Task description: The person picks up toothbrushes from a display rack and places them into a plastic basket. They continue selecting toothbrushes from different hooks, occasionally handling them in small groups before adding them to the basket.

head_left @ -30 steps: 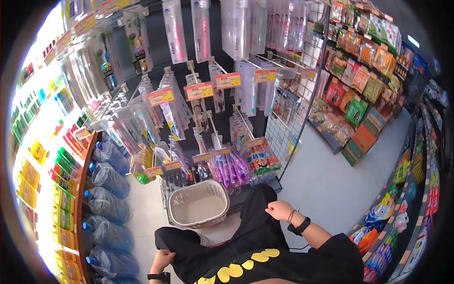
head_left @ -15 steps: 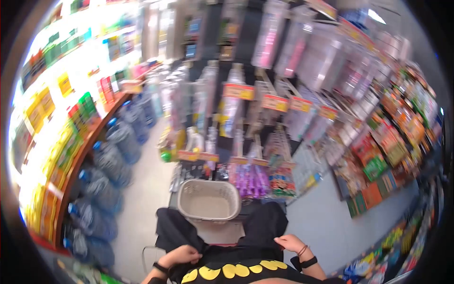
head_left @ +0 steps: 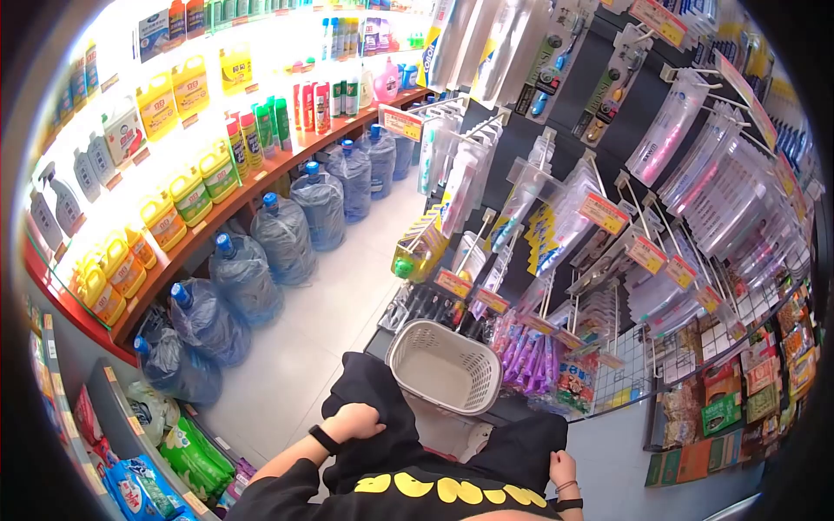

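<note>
My left hand rests on my left thigh, on the black trousers, with its fingers curled closed. Whether it pinches the cloth, I cannot make out. At the outer side of my right leg is my right hand, also with curled fingers, against the trouser edge; what lies in its fingers is hidden. In front of my knees stands an oval beige plastic basket with perforated sides, and nothing shows inside it. Neither hand touches the basket.
Ahead, a rack holds packaged toothbrushes on hooks with price tags. Purple packets hang low beside the basket. Large blue water bottles line the left shelf of cleaning products. Food packets hang at right.
The view has turned to the left, so the basket and my legs sit further right in it. My hands stay by my thighs, still closed. The picture is sharper now.
</note>
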`<state>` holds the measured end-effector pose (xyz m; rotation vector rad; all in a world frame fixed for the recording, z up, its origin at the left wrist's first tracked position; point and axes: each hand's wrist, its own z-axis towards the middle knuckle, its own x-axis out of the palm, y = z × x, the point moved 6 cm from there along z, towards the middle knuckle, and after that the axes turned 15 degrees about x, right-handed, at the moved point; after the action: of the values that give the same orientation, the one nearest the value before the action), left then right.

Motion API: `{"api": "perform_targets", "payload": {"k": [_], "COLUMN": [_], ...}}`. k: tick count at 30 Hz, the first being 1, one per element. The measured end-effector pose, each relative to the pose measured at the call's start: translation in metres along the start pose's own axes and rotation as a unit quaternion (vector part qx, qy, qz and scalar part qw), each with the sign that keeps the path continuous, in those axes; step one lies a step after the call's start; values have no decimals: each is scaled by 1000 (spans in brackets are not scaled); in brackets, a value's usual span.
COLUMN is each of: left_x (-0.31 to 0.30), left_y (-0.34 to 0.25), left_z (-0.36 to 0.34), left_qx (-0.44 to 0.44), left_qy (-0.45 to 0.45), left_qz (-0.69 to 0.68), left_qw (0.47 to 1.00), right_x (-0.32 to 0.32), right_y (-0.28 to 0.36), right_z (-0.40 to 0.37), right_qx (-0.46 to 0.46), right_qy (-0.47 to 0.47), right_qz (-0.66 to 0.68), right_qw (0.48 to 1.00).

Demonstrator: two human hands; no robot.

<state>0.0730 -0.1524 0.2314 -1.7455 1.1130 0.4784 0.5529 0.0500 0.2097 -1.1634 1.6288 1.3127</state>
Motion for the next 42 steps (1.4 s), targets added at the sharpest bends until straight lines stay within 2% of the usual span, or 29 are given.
{"api": "perform_targets", "payload": {"k": [3, 5, 8, 9, 10, 11, 12, 15, 17, 21, 23, 26, 27, 29, 30, 31, 33, 35, 37, 39, 40, 41, 42], "left_x": [-1, -6, -5, -4, -7, -10, -12, -13, -11, -9, -11, -18, -17, -14, -16, -15, -12, 15, 37, 19, 7, 1, -3], "left_y": [-5, -2, -1, 0, -4, -7, -6, -10, -11, -13, -15, -5, -1, 12, 11, 12, 19, 47, 67, 43, 31, 25, 24], "left_z": [14, 16, 20, 22, 21, 20, 22, 23, 29, 34, 26, 14, 10, 0, -6, -7, -8, 2, 5, 19, 20, 18, 22], "left_qx": [-23, -29, -17, -4, -5, 15, 15, -9, -25, -7, -8, -49, -46, -103, -142, -141, -148, -143, 8, -92, -69, -48, -76], "left_qy": [-2, -12, -9, -13, -5, -47, -47, -31, -13, 5, 4, -71, -65, -64, -27, -17, -28, -23, -217, -108, -138, -151, -126], "left_qz": [19, 30, 25, 25, 26, 31, 33, 40, 49, 70, 75, -37, -32, -61, -80, -75, -79, -72, -67, 38, 34, 30, 30], "left_qw": [1000, 999, 1000, 1000, 1000, 998, 998, 999, 998, 997, 997, 996, 996, 991, 986, 987, 985, 987, 974, 989, 987, 987, 989], "right_x": [-20, -33, -53, -44, -35, 10, 7, -31, -66, -110, -145, -218, -247, -301, -324, -344, -370, -382, -390, -413, -420, -422, -420], "right_y": [25, 26, 68, 71, 79, 54, 63, 67, 63, 117, 161, 227, 247, 277, 286, 293, 306, 306, 312, 279, 280, 282, 285], "right_z": [-29, -39, -68, -82, -106, -116, -110, -123, -139, -111, -103, -109, -117, -141, -155, -170, -197, -210, -219, -220, -216, -219, -219], "right_qx": [-39, -67, -56, -59, -114, -195, -203, -113, -19, -139, -192, -309, -348, -424, -475, -523, -587, -640, -672, -497, -501, -550, -592], "right_qy": [10, 61, 139, 174, 307, 438, 439, 316, 230, 96, 65, -16, -51, -121, -146, -170, -155, -137, -167, -250, -278, -272, -253], "right_qz": [-9, 15, 60, 152, 157, 198, 197, 90, 18, 91, 45, 106, 127, 146, 143, 141, 160, 115, 122, 156, 146, 151, 164], "right_qw": [999, 996, 987, 971, 932, 855, 853, 938, 973, 982, 978, 945, 928, 885, 856, 823, 778, 747, 711, 816, 806, 775, 748]}}
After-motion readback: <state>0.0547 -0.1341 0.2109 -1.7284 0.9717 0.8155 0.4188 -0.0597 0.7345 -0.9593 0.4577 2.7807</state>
